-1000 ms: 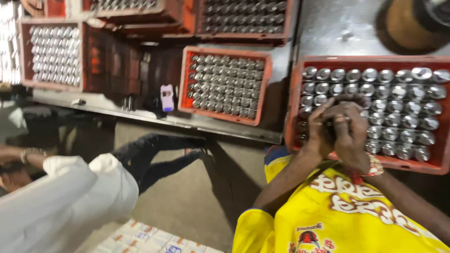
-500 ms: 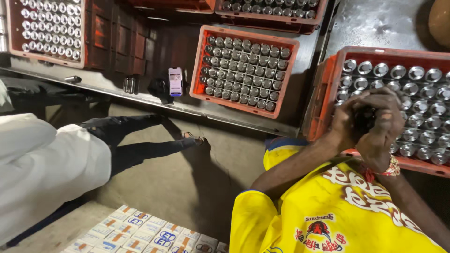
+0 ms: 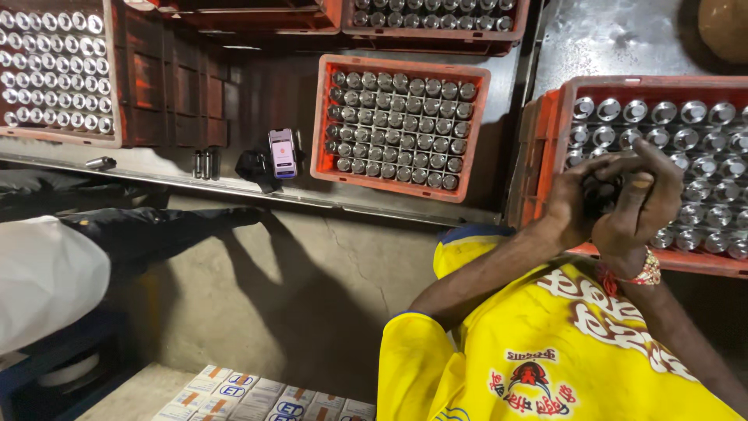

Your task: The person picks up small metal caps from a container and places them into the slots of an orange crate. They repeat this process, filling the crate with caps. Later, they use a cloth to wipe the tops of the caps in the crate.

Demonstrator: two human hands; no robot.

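My left hand [image 3: 573, 204] and my right hand [image 3: 650, 191] are pressed together in front of my yellow printed shirt [image 3: 545, 351]. Both close around a small dark object [image 3: 604, 191], mostly hidden by the fingers. A red and gold beaded band [image 3: 635, 274] circles my right wrist. The hands hover over the near edge of an orange crate [image 3: 545, 140] packed with several silver-topped cylinders [image 3: 686, 136].
A second orange crate [image 3: 477, 129] of silver cylinders and a lit phone [image 3: 282, 152] sit on a metal ledge [image 3: 257, 191]. More crates line the top and left. Another person's white sleeve [image 3: 43, 277] and dark trouser leg [image 3: 164, 230] are at left. Small printed boxes [image 3: 257, 394] lie below.
My clasped hands stay together and sit farther right and lower in view. The other person's white sleeve has drawn back toward the left edge.
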